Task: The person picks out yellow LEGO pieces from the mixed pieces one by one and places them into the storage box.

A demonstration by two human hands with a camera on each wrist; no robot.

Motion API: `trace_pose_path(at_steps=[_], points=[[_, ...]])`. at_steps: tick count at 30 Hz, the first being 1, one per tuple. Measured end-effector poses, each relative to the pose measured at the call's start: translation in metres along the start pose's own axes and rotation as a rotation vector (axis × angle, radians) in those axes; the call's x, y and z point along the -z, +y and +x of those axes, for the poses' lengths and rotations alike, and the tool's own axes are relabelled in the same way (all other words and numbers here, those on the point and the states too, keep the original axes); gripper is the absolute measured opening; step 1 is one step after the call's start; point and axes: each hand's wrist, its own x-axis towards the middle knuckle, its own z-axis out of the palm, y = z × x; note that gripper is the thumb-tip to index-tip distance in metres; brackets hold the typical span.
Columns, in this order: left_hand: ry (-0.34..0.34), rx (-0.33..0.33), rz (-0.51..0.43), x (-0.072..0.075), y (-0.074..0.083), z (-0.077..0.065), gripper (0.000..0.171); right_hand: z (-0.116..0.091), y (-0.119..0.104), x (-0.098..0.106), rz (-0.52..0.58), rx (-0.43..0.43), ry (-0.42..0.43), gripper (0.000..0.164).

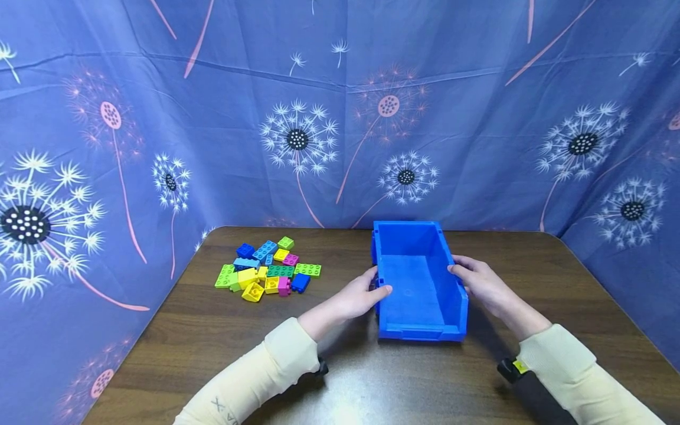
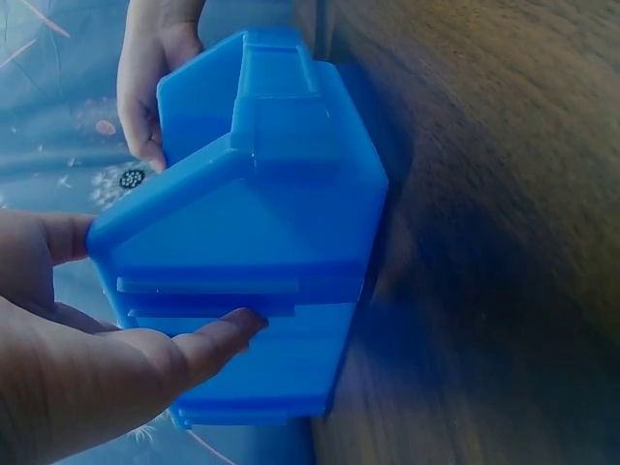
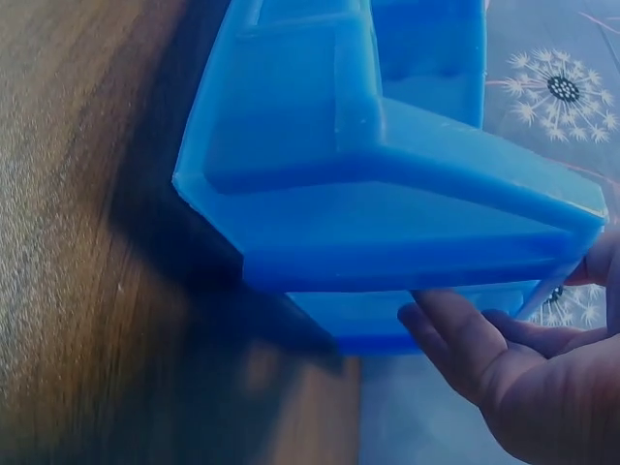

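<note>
A blue plastic storage bin (image 1: 410, 295) with a low, cut-away front is at the right of the table's middle, its inside bare. My left hand (image 1: 357, 295) grips its left wall, thumb over the rim. On the opposite wall my right hand (image 1: 480, 284) holds on, thumb at the top edge and fingers outside. The left wrist view shows the left hand's (image 2: 107, 363) fingers against the ribbed outer side of the bin (image 2: 291, 213). In the right wrist view, fingers of the right hand (image 3: 528, 383) reach under a side ledge. Whether the base touches the table, I cannot tell.
Several loose toy building bricks (image 1: 280, 271) in green, yellow, blue and pink lie heaped on the left part of the wooden table (image 1: 175, 354). A blue dandelion-print cloth (image 1: 228, 118) hangs behind and at both sides of the table.
</note>
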Motion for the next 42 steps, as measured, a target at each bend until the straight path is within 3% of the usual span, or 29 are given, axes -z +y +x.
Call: trace_pose_path(at_steps=[8,27,42], points=[[-0.019,0.011,0.008,0.009,-0.006,-0.006,0.071,0.000,0.001,-0.012,0.008,0.016,0.007,0.068],[0.015,0.081,-0.038,0.028,-0.012,-0.018,0.074,0.007,-0.004,-0.032,0.073,0.057,0.036,0.068],[0.042,0.139,0.064,0.042,-0.009,-0.034,0.072,0.012,-0.010,-0.044,0.118,0.030,0.013,0.067]])
